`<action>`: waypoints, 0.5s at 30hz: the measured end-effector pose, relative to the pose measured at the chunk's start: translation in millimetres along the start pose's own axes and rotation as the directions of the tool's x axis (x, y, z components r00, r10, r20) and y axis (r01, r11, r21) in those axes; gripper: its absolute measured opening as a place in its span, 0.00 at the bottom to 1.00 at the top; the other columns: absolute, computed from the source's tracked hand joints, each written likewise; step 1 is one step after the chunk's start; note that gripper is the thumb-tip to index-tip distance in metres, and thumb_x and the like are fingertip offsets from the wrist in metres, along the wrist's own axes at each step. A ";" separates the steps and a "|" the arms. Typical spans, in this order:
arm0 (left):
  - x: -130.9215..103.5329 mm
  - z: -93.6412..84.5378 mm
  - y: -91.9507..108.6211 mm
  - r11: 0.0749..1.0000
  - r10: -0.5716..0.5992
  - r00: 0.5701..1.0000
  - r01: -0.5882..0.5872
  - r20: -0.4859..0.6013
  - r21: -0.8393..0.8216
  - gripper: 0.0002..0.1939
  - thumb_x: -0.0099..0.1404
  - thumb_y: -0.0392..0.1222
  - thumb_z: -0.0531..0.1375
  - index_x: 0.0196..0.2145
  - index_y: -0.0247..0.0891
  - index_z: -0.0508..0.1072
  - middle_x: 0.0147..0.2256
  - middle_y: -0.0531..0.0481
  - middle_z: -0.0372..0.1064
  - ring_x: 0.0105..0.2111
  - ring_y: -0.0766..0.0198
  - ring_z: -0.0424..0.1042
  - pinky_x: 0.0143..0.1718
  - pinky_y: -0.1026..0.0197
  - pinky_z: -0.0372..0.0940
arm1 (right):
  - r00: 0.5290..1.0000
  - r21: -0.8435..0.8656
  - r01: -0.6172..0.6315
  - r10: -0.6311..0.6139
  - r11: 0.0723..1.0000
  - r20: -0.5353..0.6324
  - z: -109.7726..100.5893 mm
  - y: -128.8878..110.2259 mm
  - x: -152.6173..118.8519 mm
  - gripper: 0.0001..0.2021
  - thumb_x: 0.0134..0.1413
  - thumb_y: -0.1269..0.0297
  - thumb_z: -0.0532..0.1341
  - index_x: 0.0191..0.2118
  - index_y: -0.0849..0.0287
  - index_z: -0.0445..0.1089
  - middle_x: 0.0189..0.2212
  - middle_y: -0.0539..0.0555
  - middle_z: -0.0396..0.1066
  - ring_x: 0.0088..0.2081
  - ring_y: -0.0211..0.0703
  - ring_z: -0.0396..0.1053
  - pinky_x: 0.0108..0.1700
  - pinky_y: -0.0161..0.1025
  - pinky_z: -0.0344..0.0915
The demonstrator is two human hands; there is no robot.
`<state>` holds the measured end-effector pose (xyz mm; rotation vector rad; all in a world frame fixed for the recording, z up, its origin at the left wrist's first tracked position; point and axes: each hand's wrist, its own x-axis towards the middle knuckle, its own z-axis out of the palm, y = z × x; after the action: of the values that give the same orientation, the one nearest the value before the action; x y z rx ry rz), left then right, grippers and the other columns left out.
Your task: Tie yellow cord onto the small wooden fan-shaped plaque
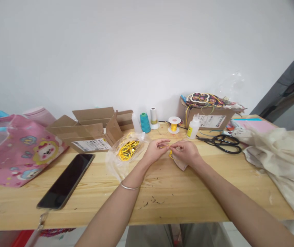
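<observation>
Thin yellow cord (171, 154) runs between my two hands above the wooden table. My left hand (156, 150) pinches it from the left, fingers closed. From the right, my right hand (185, 151) grips the same cord with its fingertips, close to the left ones. Below my right hand lies a small pale piece (181, 164), partly covered by that hand. To the left sits a clear plastic bag with coiled yellow cord (127, 151) in it. A spool of yellow cord (174, 126) stands behind my hands.
Behind are a teal thread cone (144, 122), a white spool (154, 118) and a small bottle (193, 127). Black scissors (223, 143) lie right, near beige cloth (286, 161) and a filled box (208, 118). An open box (90, 133), a phone (66, 180) and a pink bag (20, 147) are left.
</observation>
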<state>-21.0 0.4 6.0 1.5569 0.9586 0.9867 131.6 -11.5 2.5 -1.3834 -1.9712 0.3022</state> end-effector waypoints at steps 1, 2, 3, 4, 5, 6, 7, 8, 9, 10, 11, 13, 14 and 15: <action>-0.1 0.8 0.6 1.000 0.002 1.000 -0.002 -0.008 0.018 0.19 0.46 0.40 0.59 0.38 0.32 0.67 0.28 0.47 0.69 0.28 0.67 0.67 0.30 0.65 0.60 | 1.000 -0.017 -0.003 0.003 1.000 -0.009 -0.6 -1.5 -0.2 0.08 0.41 0.61 0.55 0.25 0.53 0.70 0.23 0.50 0.70 0.26 0.38 0.63 0.27 0.34 0.56; -0.2 1.4 0.9 1.000 0.005 1.000 -0.005 -0.015 0.029 0.18 0.46 0.40 0.59 0.38 0.32 0.67 0.28 0.46 0.69 0.28 0.66 0.67 0.30 0.64 0.61 | 1.000 -0.020 -0.016 0.016 1.000 -0.011 -0.9 -3.0 -0.3 0.07 0.40 0.62 0.55 0.23 0.54 0.69 0.23 0.49 0.70 0.26 0.38 0.64 0.27 0.34 0.57; -0.2 1.8 1.1 0.999 0.010 1.000 -0.009 -0.020 0.033 0.18 0.47 0.39 0.58 0.37 0.31 0.67 0.28 0.46 0.69 0.28 0.66 0.67 0.30 0.64 0.61 | 0.999 -0.009 -0.037 0.037 0.999 -0.006 -0.7 -4.1 -0.3 0.06 0.39 0.63 0.56 0.22 0.55 0.69 0.23 0.49 0.70 0.25 0.37 0.64 0.27 0.34 0.57; -0.2 2.1 1.1 1.000 0.013 1.000 -0.012 -0.019 0.028 0.18 0.46 0.39 0.59 0.37 0.31 0.67 0.28 0.46 0.69 0.28 0.66 0.67 0.31 0.64 0.61 | 0.998 0.017 -0.065 0.065 0.998 0.005 -0.1 -4.9 -0.1 0.05 0.38 0.63 0.56 0.22 0.56 0.68 0.21 0.49 0.69 0.24 0.37 0.63 0.26 0.33 0.57; -0.1 2.2 0.9 1.000 0.014 1.000 -0.014 -0.016 0.017 0.18 0.46 0.39 0.59 0.37 0.31 0.67 0.28 0.46 0.69 0.29 0.66 0.67 0.31 0.64 0.61 | 0.995 0.057 -0.098 0.096 0.994 0.025 0.8 -5.2 0.2 0.05 0.37 0.64 0.56 0.21 0.57 0.68 0.20 0.49 0.69 0.23 0.36 0.63 0.25 0.33 0.57; 0.0 2.1 0.7 1.000 0.013 1.000 -0.013 -0.010 0.003 0.18 0.46 0.38 0.59 0.37 0.31 0.67 0.28 0.46 0.69 0.29 0.67 0.67 0.31 0.64 0.61 | 0.991 0.110 -0.133 0.128 0.985 0.049 2.0 -5.1 0.5 0.05 0.37 0.64 0.56 0.20 0.58 0.67 0.19 0.49 0.68 0.22 0.36 0.62 0.23 0.32 0.56; 0.2 1.9 0.6 1.000 0.010 1.000 -0.010 -0.006 -0.010 0.17 0.46 0.38 0.59 0.37 0.31 0.67 0.28 0.46 0.69 0.29 0.67 0.67 0.31 0.65 0.61 | 0.985 0.172 -0.168 0.157 0.971 0.077 3.2 -4.6 0.9 0.06 0.37 0.64 0.56 0.20 0.59 0.67 0.18 0.49 0.68 0.21 0.35 0.62 0.22 0.32 0.56; 0.3 1.7 0.6 1.000 0.004 1.000 -0.004 -0.006 -0.022 0.17 0.46 0.37 0.59 0.37 0.31 0.67 0.28 0.47 0.68 0.28 0.67 0.66 0.32 0.65 0.61 | 0.977 0.235 -0.204 0.184 0.950 0.104 4.3 -3.9 1.3 0.06 0.36 0.64 0.55 0.20 0.59 0.67 0.18 0.49 0.67 0.20 0.35 0.61 0.21 0.31 0.56; 0.4 1.4 0.7 0.999 -0.002 1.000 0.002 -0.008 -0.033 0.17 0.46 0.37 0.59 0.36 0.31 0.67 0.28 0.47 0.68 0.28 0.68 0.66 0.31 0.65 0.60 | 0.970 0.293 -0.236 0.207 0.927 0.125 5.1 -3.1 1.8 0.07 0.36 0.63 0.55 0.20 0.60 0.67 0.17 0.49 0.67 0.19 0.34 0.61 0.21 0.31 0.56; 0.4 1.1 1.1 0.999 -0.009 1.000 0.008 -0.011 -0.042 0.17 0.45 0.37 0.59 0.36 0.31 0.67 0.27 0.48 0.68 0.28 0.68 0.66 0.31 0.65 0.60 | 0.964 0.339 -0.259 0.222 0.905 0.143 5.6 -2.3 2.3 0.07 0.36 0.63 0.55 0.20 0.61 0.66 0.18 0.50 0.67 0.19 0.34 0.60 0.21 0.31 0.56; 0.3 0.8 1.7 0.999 -0.015 1.000 0.014 -0.015 -0.052 0.17 0.45 0.37 0.59 0.36 0.31 0.67 0.27 0.48 0.68 0.27 0.69 0.66 0.31 0.65 0.60 | 0.961 0.372 -0.270 0.226 0.888 0.156 5.7 -1.7 2.7 0.07 0.36 0.64 0.55 0.21 0.61 0.66 0.18 0.50 0.67 0.19 0.34 0.60 0.21 0.31 0.57; 0.0 0.1 2.9 0.997 -0.024 0.999 0.023 -0.021 -0.071 0.17 0.45 0.37 0.59 0.35 0.32 0.67 0.26 0.49 0.68 0.27 0.69 0.66 0.31 0.66 0.60 | 0.963 0.398 -0.263 0.214 0.879 0.164 4.9 -1.1 3.3 0.07 0.36 0.64 0.55 0.21 0.62 0.66 0.18 0.50 0.66 0.19 0.33 0.59 0.21 0.31 0.56; -0.2 -0.2 3.4 0.997 -0.025 0.999 0.024 -0.022 -0.079 0.17 0.45 0.36 0.59 0.35 0.32 0.67 0.27 0.49 0.68 0.27 0.69 0.66 0.31 0.66 0.60 | 0.967 0.394 -0.247 0.199 0.885 0.159 4.1 -1.2 3.4 0.07 0.37 0.64 0.55 0.22 0.62 0.66 0.18 0.49 0.66 0.19 0.33 0.58 0.20 0.31 0.56; -0.5 -0.6 3.8 0.996 -0.024 0.999 0.022 -0.023 -0.086 0.17 0.44 0.36 0.60 0.35 0.32 0.67 0.27 0.49 0.68 0.28 0.69 0.66 0.31 0.65 0.60 | 0.972 0.382 -0.227 0.182 0.896 0.149 3.1 -1.6 3.3 0.07 0.37 0.63 0.55 0.22 0.61 0.66 0.18 0.49 0.65 0.18 0.32 0.57 0.20 0.31 0.55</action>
<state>-21.3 -0.5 9.8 1.4624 0.9368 1.0190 127.8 -8.6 2.4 -1.3243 -1.7223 0.8453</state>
